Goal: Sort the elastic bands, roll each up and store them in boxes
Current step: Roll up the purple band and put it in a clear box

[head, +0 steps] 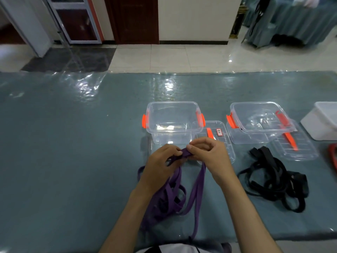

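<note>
- A wide surface under glossy blue-grey covering fills the frame, with pale tiled floor beyond its far edge at 12 o'clock.
- A person's two bare forearms reach in from 6 o'clock and meet just below the middle of the view.
- A clear plastic box with orange latches stands open at 12 o'clock from the hands; its clear lid with a small label lies flat at its right side, partly behind the right hand.
- A second clear box with orange latches sits tilted at 2 o'clock, leaning on its own lid.
- A white container stands at the 3 o'clock edge, a red item just below it, cut off by the frame.
- A tangle of black elastic bands lies at 3 o'clock from the hands, well apart from them.
- A heap of purple elastic bands lies between the forearms, at 6 o'clock from the hands.
- The left hand has its fingers curled round one raised purple band, held above the surface.
- The right hand pinches the same band's end with curled fingers, touching the left hand's fingertips; loose lengths hang down toward 6 o'clock.
</note>
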A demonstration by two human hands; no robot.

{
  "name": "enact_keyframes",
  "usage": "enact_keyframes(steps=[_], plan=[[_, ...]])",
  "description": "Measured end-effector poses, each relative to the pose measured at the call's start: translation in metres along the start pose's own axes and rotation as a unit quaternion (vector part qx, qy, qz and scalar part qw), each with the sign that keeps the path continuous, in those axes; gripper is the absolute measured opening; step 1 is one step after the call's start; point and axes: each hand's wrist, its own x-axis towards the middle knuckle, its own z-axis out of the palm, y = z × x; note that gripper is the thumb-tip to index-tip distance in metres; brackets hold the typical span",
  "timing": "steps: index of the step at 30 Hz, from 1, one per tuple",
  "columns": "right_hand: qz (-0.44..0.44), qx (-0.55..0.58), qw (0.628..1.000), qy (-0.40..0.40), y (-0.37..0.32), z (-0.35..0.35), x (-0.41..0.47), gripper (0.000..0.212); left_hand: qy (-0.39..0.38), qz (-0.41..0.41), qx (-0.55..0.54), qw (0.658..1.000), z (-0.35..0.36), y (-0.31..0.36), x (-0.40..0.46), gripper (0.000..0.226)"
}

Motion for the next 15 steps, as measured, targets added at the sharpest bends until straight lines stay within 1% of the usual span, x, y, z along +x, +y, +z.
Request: enact_keyframes(steps=[2, 5, 7, 8, 10, 12, 14, 15], plan=[[-0.006, 0.009, 1.0, -0.006, -0.001, 0.001, -0.002, 0.012, 0.003, 0.007, -0.031, 0.999, -0.002, 0.0, 0.002, 0.019], [0.003, 0.032, 0.999, -0.005, -0.001, -0.003, -0.006, 0.011, -0.02, -0.034, -0.105, 0.994, -0.007, 0.003, 0.006, 0.024], [0.02, 0.037, 0.999, 0.004, -0.002, -0.006, -0.009, 0.013, -0.041, -0.053, -0.115, 0.991, -0.008, 0.005, 0.009, 0.025], [0.026, 0.039, 0.999, 0.007, -0.002, -0.008, -0.011, 0.017, -0.042, -0.06, -0.115, 0.991, -0.007, 0.006, 0.008, 0.024], [0.037, 0.035, 0.999, -0.003, -0.002, -0.011, -0.015, 0.021, -0.031, -0.064, -0.112, 0.991, -0.005, 0.007, 0.005, 0.025], [0.044, 0.029, 0.998, -0.02, -0.006, -0.013, -0.018, 0.015, -0.02, -0.065, -0.111, 0.992, -0.002, 0.009, 0.003, 0.024], [0.051, 0.058, 0.997, -0.023, -0.008, -0.015, -0.02, 0.017, 0.002, -0.071, -0.132, 0.989, 0.0, 0.014, 0.0, 0.022], [0.06, 0.092, 0.994, -0.021, -0.009, -0.015, -0.021, 0.018, 0.019, -0.073, -0.149, 0.986, 0.001, 0.018, 0.0, 0.022]])
